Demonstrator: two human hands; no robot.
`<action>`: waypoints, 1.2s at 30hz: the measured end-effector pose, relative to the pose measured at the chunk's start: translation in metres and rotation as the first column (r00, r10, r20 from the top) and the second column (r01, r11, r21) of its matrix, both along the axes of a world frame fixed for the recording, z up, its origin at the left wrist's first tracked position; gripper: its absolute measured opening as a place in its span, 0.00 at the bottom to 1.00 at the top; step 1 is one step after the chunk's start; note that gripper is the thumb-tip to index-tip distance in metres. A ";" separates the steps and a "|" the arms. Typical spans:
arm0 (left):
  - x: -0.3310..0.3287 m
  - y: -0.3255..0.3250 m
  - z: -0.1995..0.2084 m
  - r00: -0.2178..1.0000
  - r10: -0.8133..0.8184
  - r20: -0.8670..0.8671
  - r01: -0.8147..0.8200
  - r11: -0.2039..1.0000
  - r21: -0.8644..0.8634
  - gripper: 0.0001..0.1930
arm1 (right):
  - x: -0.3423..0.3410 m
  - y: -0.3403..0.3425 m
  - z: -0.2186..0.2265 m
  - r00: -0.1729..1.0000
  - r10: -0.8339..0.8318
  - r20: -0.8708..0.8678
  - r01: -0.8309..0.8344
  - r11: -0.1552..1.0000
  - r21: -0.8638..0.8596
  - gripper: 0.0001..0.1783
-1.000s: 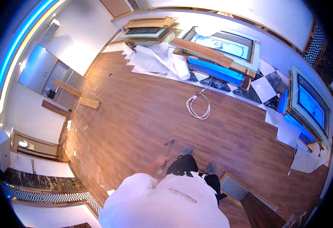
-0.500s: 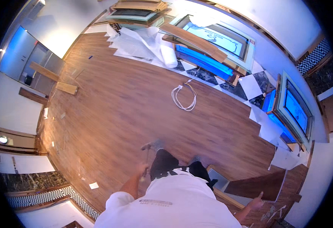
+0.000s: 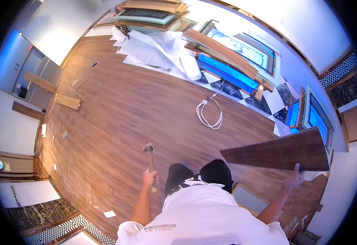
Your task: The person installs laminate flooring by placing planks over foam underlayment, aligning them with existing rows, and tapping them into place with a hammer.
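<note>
My left hand [image 3: 149,178] is closed around the wooden handle of a hammer [image 3: 150,157]; its head points away from me over the floor. On the right, my right hand [image 3: 296,176] grips the near edge of a dark brown wooden plank [image 3: 278,150]. The plank is raised, its broad face showing and its narrower-looking end reaching left past my knees. My thumb lies on the plank's face; the other fingers are partly hidden. Below the plank, a grey panel with a light wooden frame [image 3: 250,199] rests beside my right leg.
Wood-look flooring [image 3: 137,106] spreads ahead. A coiled white cable [image 3: 209,114] lies on it. Crumpled white sheeting [image 3: 158,51] and black-and-white tiles [image 3: 243,96] line the far side, near framed blue-lit panels [image 3: 227,71]. Boards [image 3: 67,101] lean at the left wall.
My right hand has taken hold of the plank and lifted it forward off the floor at the right. My left hand has moved slightly with the hammer, which now points straight ahead.
</note>
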State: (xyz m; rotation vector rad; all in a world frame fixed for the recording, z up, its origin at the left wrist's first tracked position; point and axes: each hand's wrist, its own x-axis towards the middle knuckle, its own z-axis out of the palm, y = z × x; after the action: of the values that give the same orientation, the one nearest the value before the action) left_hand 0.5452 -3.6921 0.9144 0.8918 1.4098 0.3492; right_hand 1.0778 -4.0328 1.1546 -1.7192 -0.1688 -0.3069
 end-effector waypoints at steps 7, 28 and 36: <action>-0.009 0.155 0.054 0.990 0.095 0.103 -0.101 0.993 0.063 0.05 | 0.004 0.228 -0.037 0.965 0.260 0.019 -0.261 0.960 0.100 0.26; -0.099 0.296 0.035 0.799 0.501 -0.332 -0.548 0.834 -0.059 0.05 | 0.017 0.810 -0.110 0.466 0.803 -0.373 -0.857 0.514 0.035 0.15; -0.134 0.467 0.013 0.820 0.256 -0.512 -0.299 0.954 -0.002 0.10 | 0.017 0.911 -0.130 0.422 0.813 -0.402 -0.887 0.462 0.003 0.20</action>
State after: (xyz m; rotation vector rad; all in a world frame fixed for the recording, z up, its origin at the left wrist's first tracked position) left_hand 0.4109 -3.2250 0.9274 0.7346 2.0440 0.2811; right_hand 1.0947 -3.1219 1.0250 -1.6273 -0.8236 0.8402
